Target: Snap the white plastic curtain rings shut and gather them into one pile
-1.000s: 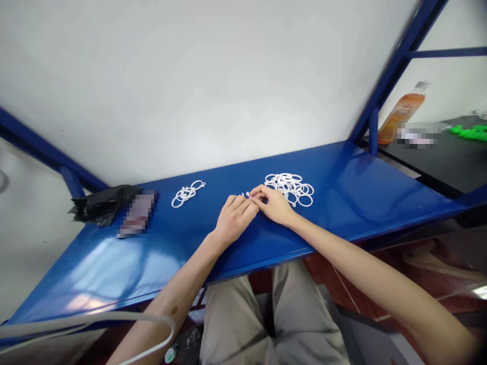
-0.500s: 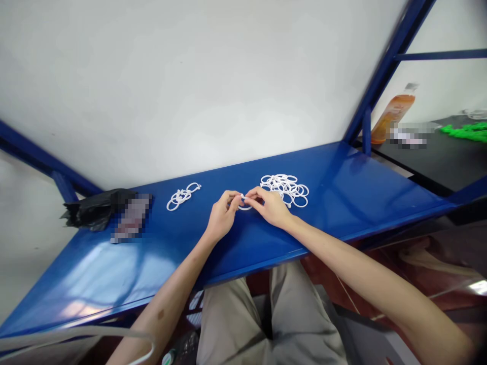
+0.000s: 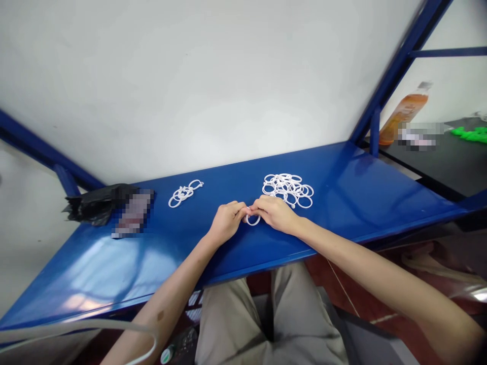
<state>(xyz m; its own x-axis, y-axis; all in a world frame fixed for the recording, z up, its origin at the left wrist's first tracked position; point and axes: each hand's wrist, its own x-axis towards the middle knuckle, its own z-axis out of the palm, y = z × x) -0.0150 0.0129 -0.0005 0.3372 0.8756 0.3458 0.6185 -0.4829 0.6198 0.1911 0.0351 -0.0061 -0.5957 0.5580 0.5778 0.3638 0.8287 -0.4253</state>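
Note:
Both my hands meet over the middle of the blue shelf (image 3: 342, 203). My left hand (image 3: 225, 225) and my right hand (image 3: 274, 213) pinch one small white plastic ring (image 3: 252, 220) between their fingertips, each gripping one side of it. Just beyond my right hand lies a loose pile of white rings (image 3: 289, 186). Farther left, apart from the hands, rests a short chain of linked white rings (image 3: 184, 193).
A crumpled black bag (image 3: 97, 204) with a blurred packet lies at the shelf's left end. Past the blue upright (image 3: 384, 86) stands an orange bottle (image 3: 403, 112) on a black table with green parts (image 3: 472, 134). A white wall backs the shelf.
My hands have drawn back toward me from the pile, bringing the white ring lower and closer to the shelf's front; both keep pinching it.

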